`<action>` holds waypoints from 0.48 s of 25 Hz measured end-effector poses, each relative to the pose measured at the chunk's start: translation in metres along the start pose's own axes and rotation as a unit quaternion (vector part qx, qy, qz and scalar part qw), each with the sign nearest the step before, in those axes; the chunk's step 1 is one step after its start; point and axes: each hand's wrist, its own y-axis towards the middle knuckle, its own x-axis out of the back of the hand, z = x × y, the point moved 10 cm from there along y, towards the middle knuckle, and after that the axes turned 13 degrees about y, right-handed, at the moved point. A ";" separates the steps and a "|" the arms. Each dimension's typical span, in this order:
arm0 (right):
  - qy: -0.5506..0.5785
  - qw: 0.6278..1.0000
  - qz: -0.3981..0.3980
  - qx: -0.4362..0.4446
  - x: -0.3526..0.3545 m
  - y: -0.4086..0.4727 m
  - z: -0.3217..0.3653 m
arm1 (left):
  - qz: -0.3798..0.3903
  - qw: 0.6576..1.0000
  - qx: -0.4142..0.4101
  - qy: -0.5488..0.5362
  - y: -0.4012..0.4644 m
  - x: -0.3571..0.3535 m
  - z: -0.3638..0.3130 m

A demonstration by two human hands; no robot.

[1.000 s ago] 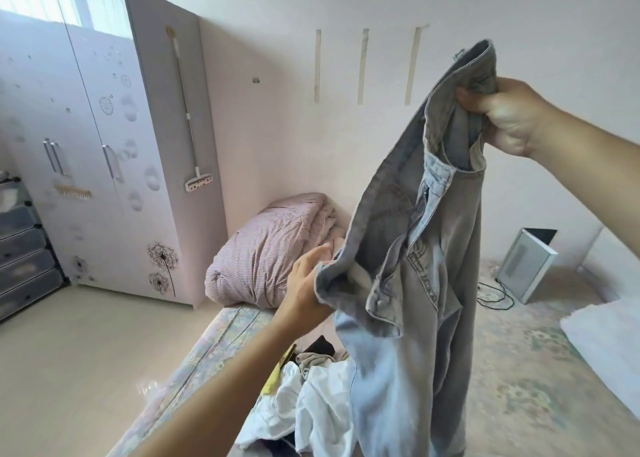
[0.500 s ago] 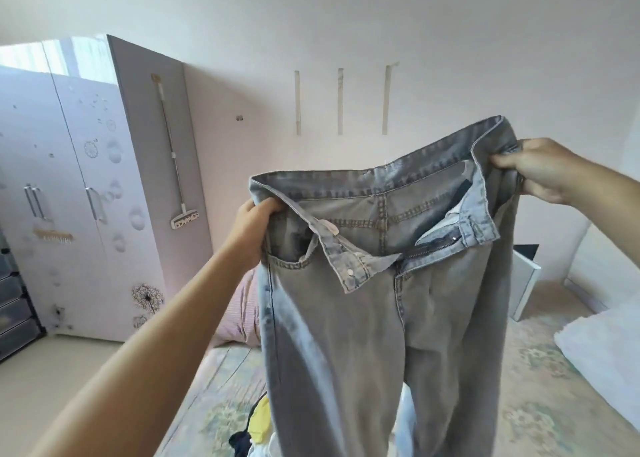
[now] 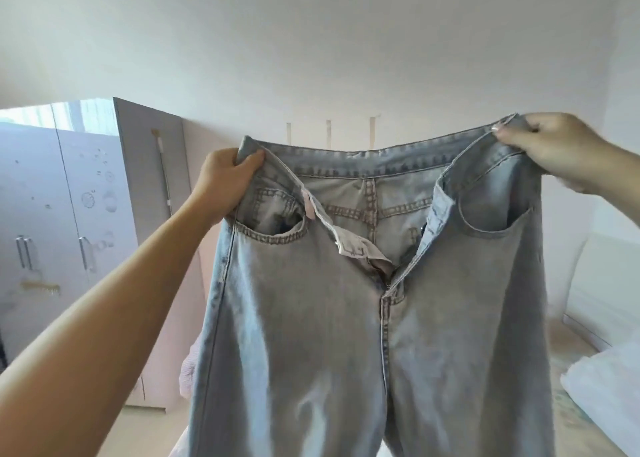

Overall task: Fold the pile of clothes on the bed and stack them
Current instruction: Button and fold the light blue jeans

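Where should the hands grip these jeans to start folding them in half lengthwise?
Keep to the waistband. The left hand and right hand already pinch the two side corners of the jeans, which hang front-facing with the fly open. Gripping from the outer sides probably works best: bringing the corners together should lay one leg over the other.

One head-worn wide-angle view, looking forward and slightly up across the room, pale blue denim jeans (image 3: 363, 318) close up filling the middle, grey two-door wardrobe (image 3: 69, 214) far left, white wall (image 3: 311, 41) beyond
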 end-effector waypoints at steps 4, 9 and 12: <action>0.061 0.982 -0.115 0.133 0.023 -0.016 0.056 | -0.076 0.989 -0.002 -0.123 -0.003 0.045 -0.012; -0.182 0.983 -0.015 0.021 -0.032 -0.010 -0.004 | 0.018 0.980 0.025 0.196 -0.011 -0.007 0.024; -0.124 0.989 0.007 -0.084 -0.046 -0.027 -0.061 | 0.087 0.978 0.138 0.130 -0.037 -0.035 0.082</action>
